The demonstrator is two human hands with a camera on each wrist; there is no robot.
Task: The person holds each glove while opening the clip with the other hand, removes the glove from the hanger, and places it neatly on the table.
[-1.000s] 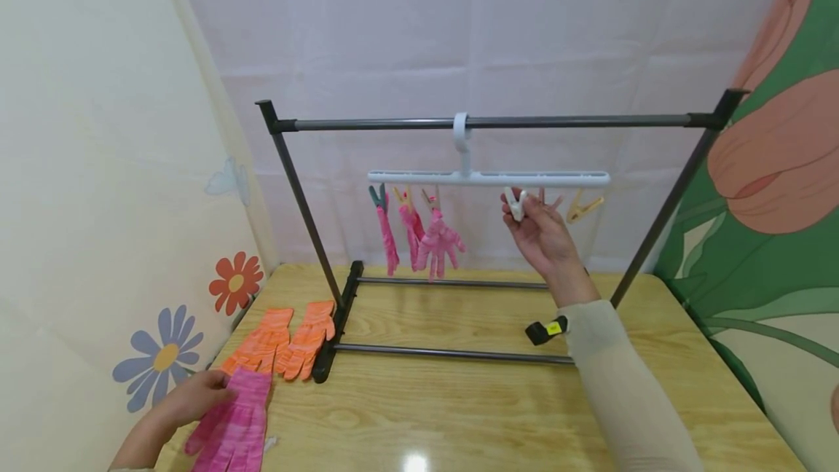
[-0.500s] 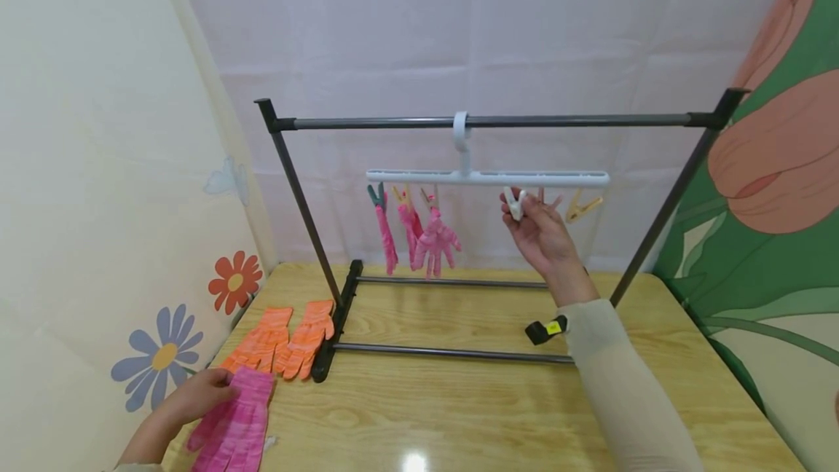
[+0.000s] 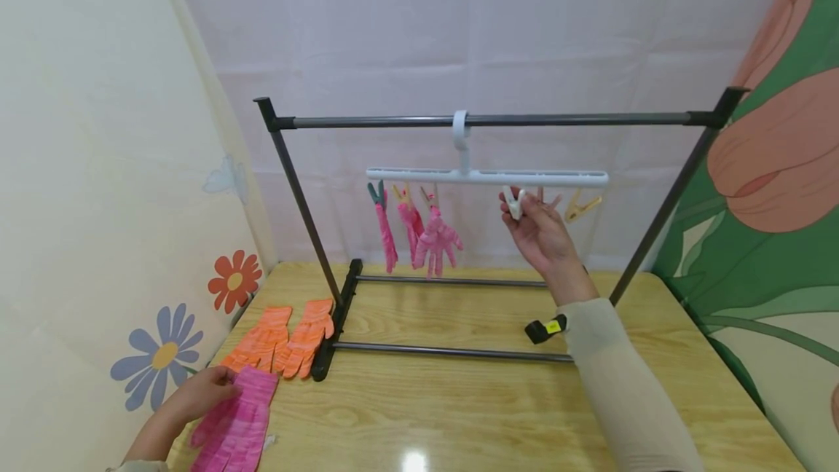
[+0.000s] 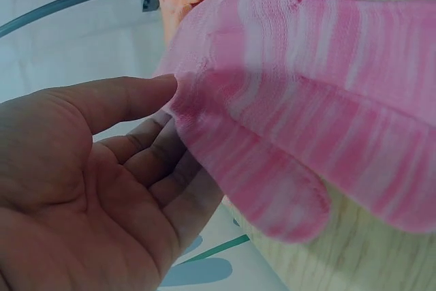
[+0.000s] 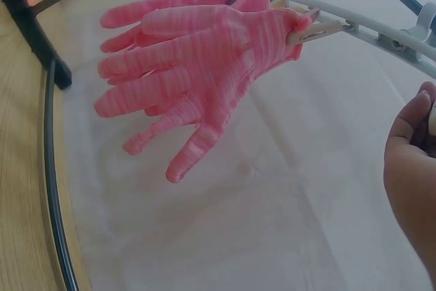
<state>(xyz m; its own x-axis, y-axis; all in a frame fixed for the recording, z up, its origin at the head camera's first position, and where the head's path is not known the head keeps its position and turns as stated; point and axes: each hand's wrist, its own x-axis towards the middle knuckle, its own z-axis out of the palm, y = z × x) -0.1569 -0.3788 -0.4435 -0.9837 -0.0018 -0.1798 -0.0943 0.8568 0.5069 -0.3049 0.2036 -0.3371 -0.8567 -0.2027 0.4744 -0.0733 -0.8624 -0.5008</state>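
Observation:
At the lower left, my left hand (image 3: 205,395) pinches the cuff of a pink striped glove (image 3: 239,421); in the left wrist view the thumb lies on the knit, with fingers behind it. My right hand (image 3: 544,231) is raised under the right half of the white hanger (image 3: 537,178), pinching a white clothespin (image 3: 513,204). Three pink gloves hang on the hanger's left half from a green clothespin (image 3: 377,194), a yellow clothespin (image 3: 402,197) and a beige clothespin (image 3: 430,199). The right wrist view shows the nearest hanging glove (image 5: 197,66), fingers spread.
The hanger hooks over a black rack's top bar (image 3: 367,123). A pink clothespin (image 3: 549,199) and another yellow clothespin (image 3: 582,206) hang right of my right hand. Two orange gloves (image 3: 306,337) lie by the rack's left foot (image 3: 328,355). The rack's lower bar (image 3: 452,351) crosses the wooden table.
The pink glove in my left hand has shifted slightly right and up. The hanging gloves have swayed a little. My right hand keeps its place on the white clothespin.

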